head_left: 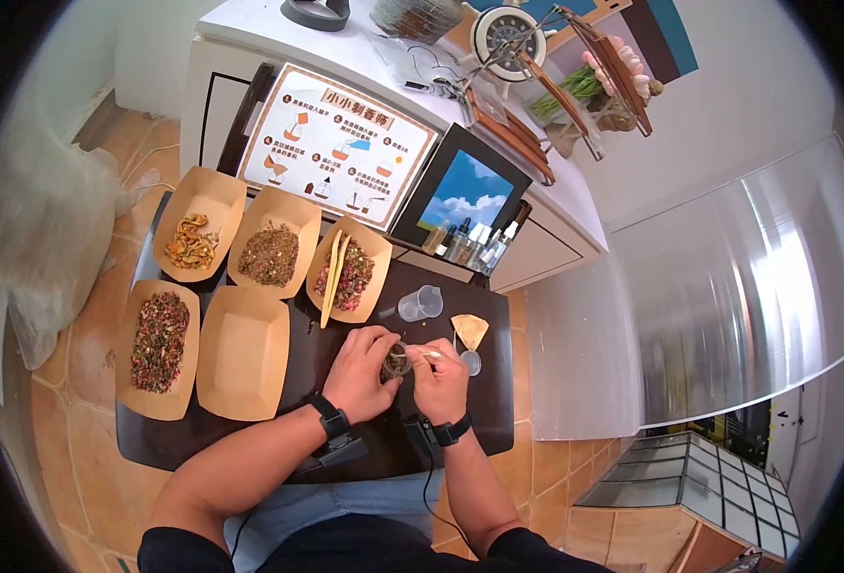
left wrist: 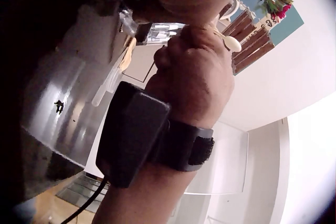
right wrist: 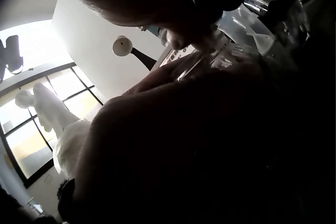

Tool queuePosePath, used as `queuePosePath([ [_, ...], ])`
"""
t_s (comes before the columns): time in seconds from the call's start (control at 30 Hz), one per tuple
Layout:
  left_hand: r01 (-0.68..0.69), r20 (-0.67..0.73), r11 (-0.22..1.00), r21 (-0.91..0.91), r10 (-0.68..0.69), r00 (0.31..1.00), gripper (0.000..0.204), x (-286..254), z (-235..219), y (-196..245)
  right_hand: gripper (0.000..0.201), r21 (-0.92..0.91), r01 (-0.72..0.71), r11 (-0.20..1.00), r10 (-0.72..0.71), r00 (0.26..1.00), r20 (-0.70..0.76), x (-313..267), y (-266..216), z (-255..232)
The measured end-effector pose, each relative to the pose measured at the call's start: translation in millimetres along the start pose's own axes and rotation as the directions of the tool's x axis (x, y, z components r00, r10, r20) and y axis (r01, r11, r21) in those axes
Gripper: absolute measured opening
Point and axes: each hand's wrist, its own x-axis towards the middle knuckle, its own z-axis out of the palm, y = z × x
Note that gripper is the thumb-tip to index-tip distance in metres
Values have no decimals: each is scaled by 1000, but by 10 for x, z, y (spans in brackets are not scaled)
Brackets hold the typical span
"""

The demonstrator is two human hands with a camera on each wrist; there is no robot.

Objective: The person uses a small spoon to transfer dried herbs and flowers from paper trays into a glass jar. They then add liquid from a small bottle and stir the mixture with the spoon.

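A small glass jar [head_left: 395, 363] is on the dark table [head_left: 479, 420], between the two hands. The left hand [head_left: 360, 371] curls round its side. The right hand [head_left: 440, 384] is closed in a pinch on a pale spoon [left wrist: 232, 44], its bowl poking out past the fingers and its other end over the jar's mouth. Just beyond the hands stands a clear plastic cup [head_left: 420, 304]; near the right hand lies a tan paper cone [head_left: 470, 331]. Further left sit five paper trays, one with wooden tongs [head_left: 335, 277] across it.
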Motion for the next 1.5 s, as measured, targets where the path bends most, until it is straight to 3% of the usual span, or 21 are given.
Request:
queuePosePath([
  [0.1, 10, 0, 1000, 7, -10, 1000, 67, -12, -2, 8, 11, -14, -29, 999, 30, 994, 104, -6, 50, 15],
  [0.27, 5, -1, 1000, 13, -5, 1000, 65, -11, -11, 40, 13, 34, 23, 999, -23, 1000, 2, -2, -27, -33],
  [0.33, 2, -12, 999, 33, -1, 1000, 65, -7, 7, 34, 14, -27, -15, 1000, 19, 989, 147, 8, 29, -23],
  [0.47, 3, -8, 999, 38, -3, 1000, 65, -11, 13, 12, 12, 15, 16, 1000, -16, 999, 28, -14, -50, -46],
  [0.57, -10, -6, 1000, 25, 10, 1000, 70, -21, 49, 2, 12, -47, -66, 997, 70, 992, 105, -20, -3, -40],
  [0.67, 7, -1, 1000, 28, -7, 1000, 70, -8, 19, -6, 13, 37, -9, 999, 9, 1000, 26, -10, -100, -120],
  [0.73, -9, -6, 999, 34, 9, 1000, 69, -9, 30, -2, 12, 22, 3, 1000, -5, 998, 69, -13, -58, -119],
  [0.8, -3, 1, 1000, 31, 3, 1000, 68, -22, 34, 27, 11, -41, -84, 996, 89, 987, 134, -16, -41, -84],
  [0.87, 2, -7, 999, 41, -2, 1000, 66, 13, 5, 28, 11, -40, -22, 999, 25, 996, 81, -14, -27, -68],
  [0.93, 12, -6, 999, 36, -12, 1000, 65, -8, 3, 39, 11, 79, -3, 997, 0, 999, 43, -50, -45, -72],
  [1.07, -13, -22, 999, 42, 14, 1000, 65, 12, 33, 33, 10, -6, -24, 1000, 24, 994, 104, -38, 1, -61],
  [1.13, -2, -9, 1000, 29, 2, 1000, 65, -6, 2, 38, 9, -28, 6, 1000, -6, 1000, -5, -36, -49, -75],
  [1.17, 2, -12, 1000, 31, -2, 1000, 65, -11, 2, 27, 9, -46, 61, 997, -61, 998, 1, -35, -20, -58],
  [1.3, -10, -12, 999, 36, 10, 1000, 66, 0, 16, 43, 9, -53, 38, 998, -36, 999, 29, -19, -4, -20],
  [1.37, 8, -11, 999, 37, -8, 1000, 66, -14, -3, 32, 10, -32, 28, 999, -31, 997, -73, -48, -62, -21],
  [1.5, -2, -4, 999, 37, 2, 1000, 68, -9, 35, 27, 11, -35, -24, 999, 25, 999, 19, -30, 40, 10],
])
